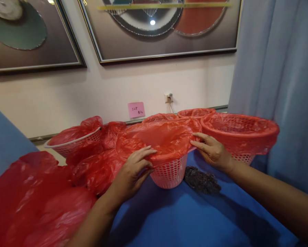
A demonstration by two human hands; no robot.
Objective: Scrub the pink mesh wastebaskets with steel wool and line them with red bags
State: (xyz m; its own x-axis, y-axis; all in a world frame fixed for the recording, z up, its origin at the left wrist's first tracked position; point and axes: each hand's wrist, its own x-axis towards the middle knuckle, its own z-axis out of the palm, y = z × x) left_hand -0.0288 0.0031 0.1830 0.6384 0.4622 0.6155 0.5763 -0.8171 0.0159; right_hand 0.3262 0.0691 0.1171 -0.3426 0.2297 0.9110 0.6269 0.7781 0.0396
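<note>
A white perforated plastic basket (168, 173) stands in front of me, with a red plastic bag (160, 135) spread over its mouth and folded over the rim. At the near left of the rim, my left hand (134, 169) has its fingers bent on the bag's edge, thumb underneath. My right hand (213, 151) pinches the bag at the right side of the rim, where a bit of the rim shows below the film. The basket's inside is hidden under the red film.
Another bag-lined basket (241, 135) stands at the right, more behind. A white-rimmed basket (73, 142) sits at the left beside heaped red bags (48, 202). A dark crumpled bundle (202, 180) lies on the blue cloth (179, 219). A pink note (136, 109) marks the wall.
</note>
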